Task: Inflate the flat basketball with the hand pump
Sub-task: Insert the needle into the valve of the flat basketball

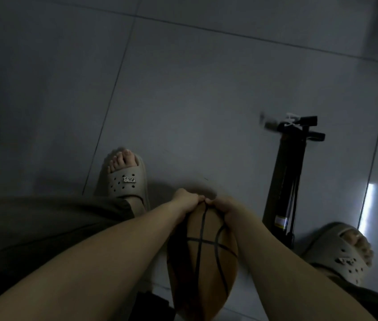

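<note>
— Grey floor tiles (pixel 183 89) with dark grout lines fill the dim scene; a bright streak of reflected light lies on a tile by the right edge. What can't you make out?

— A fair bit. The basketball (pixel 203 258) runs off the lower edge of the view, both forearms cover its sides, and its far end is under the hands. A dark shape near the bottom edge, just left of the ball, is too shadowed to name.

— Where is the ball exactly?

— On the floor between the person's feet, brown with black seams, looking narrow and sunken rather than round.

— And the hands?

— The left hand (pixel 187 201) and right hand (pixel 224 208) meet at the ball's far end, fingers curled down and pinching the skin there, fingertips touching each other. What sits under the fingertips is hidden.

— The pump?

— The hand pump (pixel 286 181) lies on the floor to the right of the ball, apart from it, black barrel pointing away, T-handle at the far end. Something pale and blurred sits by the handle; I cannot tell what.

— Anything else around?

— Beige slide sandals: the left sandal (pixel 123 181) just left of the hands, the right sandal (pixel 341 251) near the pump's near end. Dark trouser fabric (pixel 44 228) covers the lower left.
</note>
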`<state>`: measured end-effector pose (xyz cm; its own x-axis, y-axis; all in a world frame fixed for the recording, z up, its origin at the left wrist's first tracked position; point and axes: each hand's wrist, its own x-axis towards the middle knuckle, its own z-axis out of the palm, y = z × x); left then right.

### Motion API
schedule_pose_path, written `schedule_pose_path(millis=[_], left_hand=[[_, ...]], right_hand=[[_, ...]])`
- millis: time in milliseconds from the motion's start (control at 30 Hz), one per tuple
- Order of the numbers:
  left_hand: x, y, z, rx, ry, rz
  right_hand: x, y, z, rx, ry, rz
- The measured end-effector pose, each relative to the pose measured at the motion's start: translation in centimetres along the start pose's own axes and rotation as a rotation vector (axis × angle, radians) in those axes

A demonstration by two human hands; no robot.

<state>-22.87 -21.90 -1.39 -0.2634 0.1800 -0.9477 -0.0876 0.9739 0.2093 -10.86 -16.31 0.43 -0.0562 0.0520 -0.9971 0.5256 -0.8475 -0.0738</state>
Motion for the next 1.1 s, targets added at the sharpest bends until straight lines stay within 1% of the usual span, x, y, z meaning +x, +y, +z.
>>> schedule_pose_path(millis=[100, 267, 400, 467, 500, 567, 733, 900, 1100], left_hand=[[0.6, 0.1, 0.2, -0.046, -0.003, -0.032], [0.4, 1.1, 0.1, -0.136, -0.025, -0.082], [0.4, 2.2, 0.3, -0.146, 0.013, -0.080], [0.3, 2.6, 0.7, -0.151, 0.033, -0.079], [0.4, 2.7, 0.9, -0.149, 0.043, -0.082], [0.2, 2.8, 1.3, -0.107, 0.080, -0.066], [0.6, 2.8, 2.2, 0.041, 0.166, -0.054], [0.8, 3.2, 2.4, 0.097, 0.162, -0.045], [1.2, 3.6, 2.2, 0.118, 0.125, -0.055]], right_hand=[[1.0, -0.2, -0.1, -0.012, 0.017, -0.006], [1.9, -1.0, -0.8, -0.045, -0.022, 0.046], [8.3, -0.1, -2.4, -0.119, -0.066, 0.041], [7.4, -0.7, -2.6, -0.124, -0.098, 0.034], [5.0, -1.5, -2.4, -0.117, -0.093, 0.018], [3.1, -2.0, -2.8, -0.115, -0.081, -0.014], [3.9, -1.2, -3.8, -0.061, -0.157, 0.011], [4.2, -1.0, -4.1, -0.086, -0.176, 0.012], [4.6, -1.2, -4.3, -0.113, -0.135, -0.003]])
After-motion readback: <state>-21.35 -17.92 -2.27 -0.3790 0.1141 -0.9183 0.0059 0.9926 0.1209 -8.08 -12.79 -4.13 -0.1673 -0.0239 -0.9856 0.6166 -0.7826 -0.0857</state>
